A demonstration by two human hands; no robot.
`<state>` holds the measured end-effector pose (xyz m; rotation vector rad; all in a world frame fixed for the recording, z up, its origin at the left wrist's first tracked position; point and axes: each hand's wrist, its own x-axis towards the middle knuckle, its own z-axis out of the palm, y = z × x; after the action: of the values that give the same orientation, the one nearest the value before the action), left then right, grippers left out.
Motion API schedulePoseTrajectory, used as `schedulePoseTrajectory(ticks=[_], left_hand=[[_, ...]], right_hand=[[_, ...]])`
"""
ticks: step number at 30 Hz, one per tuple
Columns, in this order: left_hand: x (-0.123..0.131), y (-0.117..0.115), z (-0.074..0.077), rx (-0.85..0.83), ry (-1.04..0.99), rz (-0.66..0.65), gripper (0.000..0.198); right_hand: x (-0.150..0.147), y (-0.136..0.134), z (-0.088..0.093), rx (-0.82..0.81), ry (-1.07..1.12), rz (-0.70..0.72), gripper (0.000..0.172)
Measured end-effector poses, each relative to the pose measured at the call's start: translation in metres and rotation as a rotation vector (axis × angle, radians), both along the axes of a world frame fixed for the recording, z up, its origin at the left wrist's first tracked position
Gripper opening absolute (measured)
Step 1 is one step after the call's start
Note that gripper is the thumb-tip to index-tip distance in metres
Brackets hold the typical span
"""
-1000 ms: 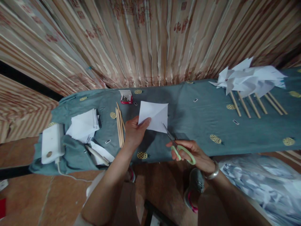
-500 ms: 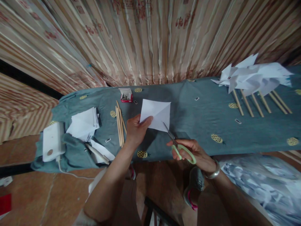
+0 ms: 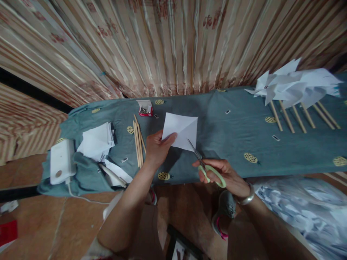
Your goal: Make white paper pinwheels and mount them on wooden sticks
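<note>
1. The striped curtain [image 3: 173, 47] fills the whole upper half of the frame, hanging in folds behind everything else.
2. The bench [image 3: 233, 141], draped in a blue-grey cloth with small yellow pineapple prints, runs across the middle of the frame from left to right.
3. A cluster of white paper pinwheels [image 3: 292, 85] on wooden sticks lies at the upper right of the bench, the sticks pointing toward the lower right.
4. A pile of white paper squares [image 3: 96, 141] sits at the left of the bench, with a white rectangular device [image 3: 61, 160] and its cord just beside it at the far left edge.
5. The white paper square [image 3: 181, 130] — creased along its diagonals — is at the centre of the frame, raised off the cloth.
6. The left hand [image 3: 157, 148] is closed on the paper square's lower left corner, thumb on top.
7. The right hand [image 3: 223, 173], a bangle at its wrist, grips the green-handled scissors [image 3: 204, 164] just below and right of centre — the blades are slightly parted, their tips at the paper's lower right edge.
8. A bundle of wooden sticks [image 3: 139, 142] lies just left of the left hand.
9. A small red box [image 3: 145, 109] holding small metal pieces stands above the sticks, near the curtain.
</note>
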<state>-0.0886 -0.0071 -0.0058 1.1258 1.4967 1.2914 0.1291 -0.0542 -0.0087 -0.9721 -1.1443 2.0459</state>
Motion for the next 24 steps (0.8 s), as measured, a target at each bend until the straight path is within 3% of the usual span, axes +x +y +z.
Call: schedulePoseTrajectory(ticks=[24], left_hand=[[-0.0002,-0.0022,-0.0006,0.010,-0.004,-0.016,0.026]], right_hand=[[0.0021,-0.0019,-0.0004,0.056,-0.051,0.030,0.052]])
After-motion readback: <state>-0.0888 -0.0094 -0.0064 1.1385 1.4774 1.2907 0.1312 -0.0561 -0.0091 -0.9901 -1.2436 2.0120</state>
